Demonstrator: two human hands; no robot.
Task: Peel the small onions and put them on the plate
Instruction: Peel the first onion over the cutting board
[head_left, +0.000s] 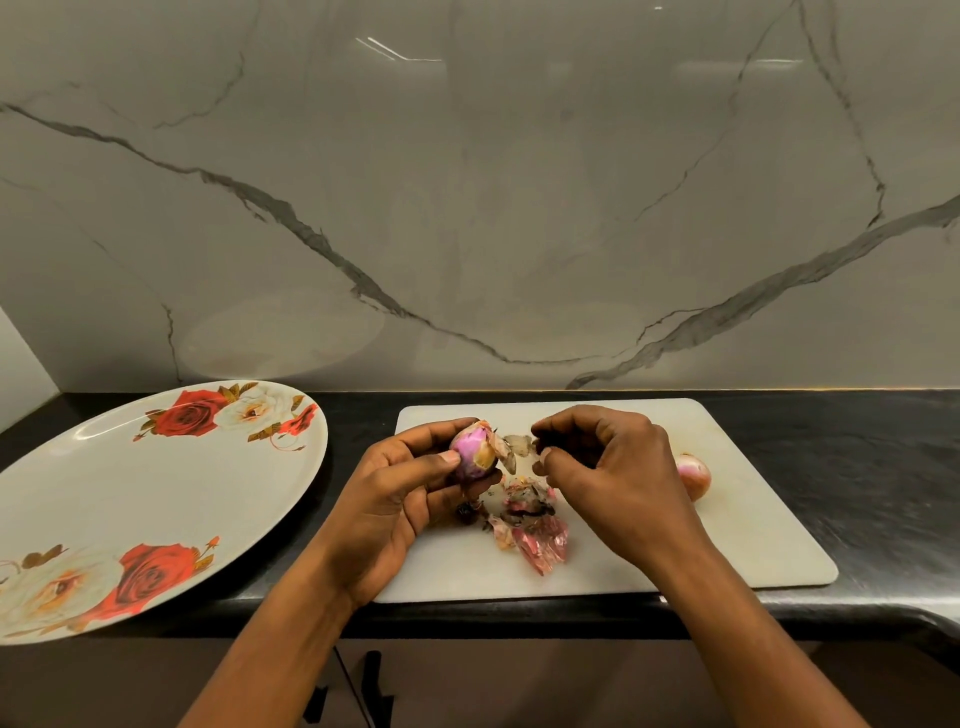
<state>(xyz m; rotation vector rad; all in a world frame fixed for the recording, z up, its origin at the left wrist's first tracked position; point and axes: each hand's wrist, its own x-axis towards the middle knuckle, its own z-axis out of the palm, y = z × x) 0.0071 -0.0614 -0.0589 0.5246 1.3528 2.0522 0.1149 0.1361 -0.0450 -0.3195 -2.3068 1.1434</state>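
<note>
**Item 1, onion (472, 457).** Being held up over the board's near-left part, clear of its surface. Pink flesh is showing on the left side, and brown skin is still clinging on the right, so peeling is judged partly done.

**Item 2, left hand (400, 493).** Gripping the onion, with the thumb pressing across its front and the fingers curling behind. It is turning the unpeeled side toward the other hand, probably to offer the skin's loose edge.

**Item 3, right hand (608, 462).** Hovering just right of the onion, fingers curled, thumb and fingertips drawing together. A pale flake (519, 444) is showing between it and the onion. I cannot tell whether the fingertips are actually pinching that flake.

**Item 4, peels (530, 525).** Lying in a small heap on the board directly under the hands, likely because the work is being done above it to catch the waste.

**Item 5, second onion (693, 475).** Sitting on the board, partly hidden behind the right hand, skin on, apparently waiting its turn.

**Item 6, board (727, 545).** White, lying flat on the dark counter (883, 467).

**Item 7, plate (104, 493).** Rose-patterned, sitting left of the board and holding no onions. It is within the left hand's reach for the drop-off.
</note>
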